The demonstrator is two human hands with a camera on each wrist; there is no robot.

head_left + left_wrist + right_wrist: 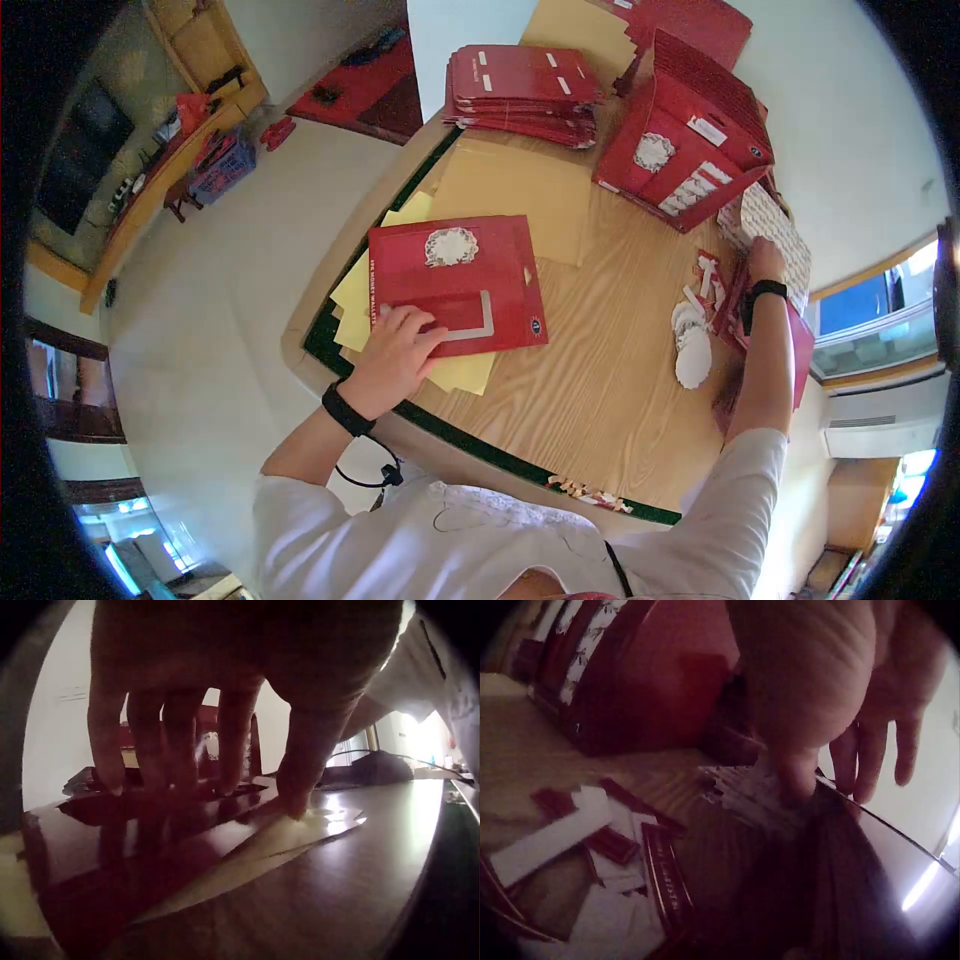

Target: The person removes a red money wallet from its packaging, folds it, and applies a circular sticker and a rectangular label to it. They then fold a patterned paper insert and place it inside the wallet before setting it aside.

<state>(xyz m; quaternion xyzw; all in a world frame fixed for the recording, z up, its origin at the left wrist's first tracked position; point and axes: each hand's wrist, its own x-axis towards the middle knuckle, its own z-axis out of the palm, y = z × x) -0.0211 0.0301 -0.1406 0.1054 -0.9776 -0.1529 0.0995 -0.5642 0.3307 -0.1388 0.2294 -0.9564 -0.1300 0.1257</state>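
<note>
A flat red card folder [455, 285], printed "MONEY WALLETS", with a white lacy oval and a cut-out window frame, lies on yellow sheets [465, 372]. My left hand [395, 352] rests on its near left part, fingers spread and fingertips down on the glossy card. In the left wrist view the thumb [295, 796] touches pale paper along the folder's edge. My right hand [766, 262] reaches to the table's right side, beside a patterned sheet [775, 235]. There its thumb [799, 776] presses at white lacy paper pieces [754, 795]; the other fingers hang past an edge. Whether it pinches a piece I cannot tell.
Behind the folder stands a stack of red folders [520, 90] near a large yellow sheet [510, 190]. A red box [685, 140] stands upright at the back right. White oval cut-outs [692, 355] and red and white strips [604, 829] lie near the right hand.
</note>
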